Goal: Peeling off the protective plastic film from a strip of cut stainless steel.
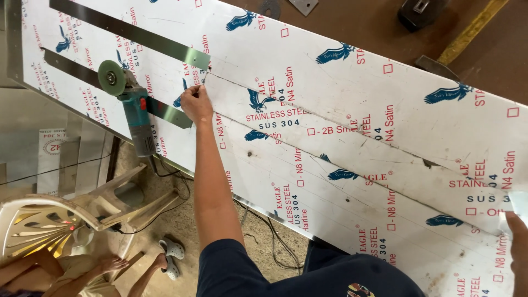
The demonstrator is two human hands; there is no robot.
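At the near right edge of the film-covered steel sheet (pixel 352 148), the right hand (pixel 517 242) holds up a peeled corner of protective film (pixel 514 212), though its grip is cut off from view. Farther along the sheet, the left hand (pixel 195 103) pinches the film at the cut line. Beyond it rests an angle grinder (pixel 132 107). The sheet looks stiff, heavy and sharp-edged; the film is light and limp, best taken at its loose edge.

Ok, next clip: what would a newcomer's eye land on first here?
The big steel sheet in white film with blue-and-red print fills the frame, a long cut running along it. The left hand pinches the film at the cut's end. An angle grinder lies on the sheet just left of it; the right hand shows at the right edge.
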